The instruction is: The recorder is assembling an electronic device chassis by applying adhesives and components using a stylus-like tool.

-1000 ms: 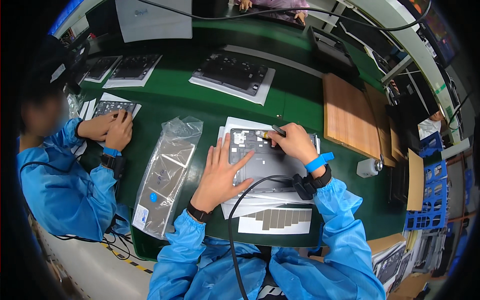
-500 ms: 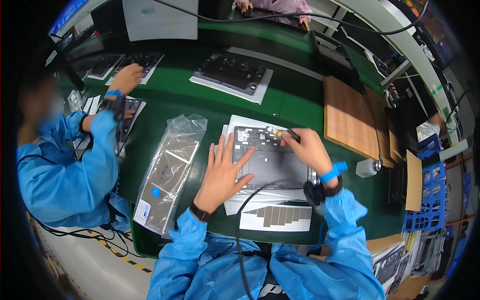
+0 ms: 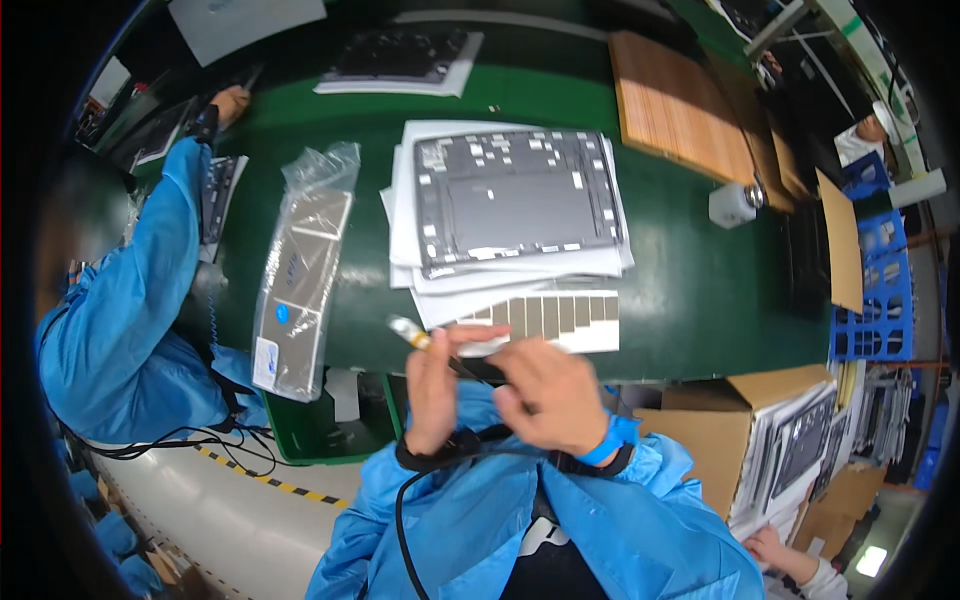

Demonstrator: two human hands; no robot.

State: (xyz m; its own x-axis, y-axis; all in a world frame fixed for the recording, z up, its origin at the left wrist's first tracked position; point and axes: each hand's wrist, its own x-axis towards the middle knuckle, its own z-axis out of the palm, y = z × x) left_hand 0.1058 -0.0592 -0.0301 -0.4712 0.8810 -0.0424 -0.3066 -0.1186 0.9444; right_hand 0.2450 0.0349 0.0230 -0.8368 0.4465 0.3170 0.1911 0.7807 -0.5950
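Holding a white-tipped pen tool (image 3: 412,335) over the green counter's (image 3: 720,300) near edge, the left hand (image 3: 434,390) is beside the right hand (image 3: 560,395), whose blurred grip I cannot tell. The grey panel (image 3: 530,205) lies mid-counter on white sheets (image 3: 405,260); a wooden board (image 3: 680,105) sits toward the far right corner, striped tape (image 3: 235,467) on the floor (image 3: 200,510).

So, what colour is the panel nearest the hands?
The panel is dark grey with scattered white patches; head view shows it best.

On my right I see a wood board (image 3: 675,110), a white bottle (image 3: 732,206) and a blue crate (image 3: 872,346). Low on my left is a green bin (image 3: 287,430).
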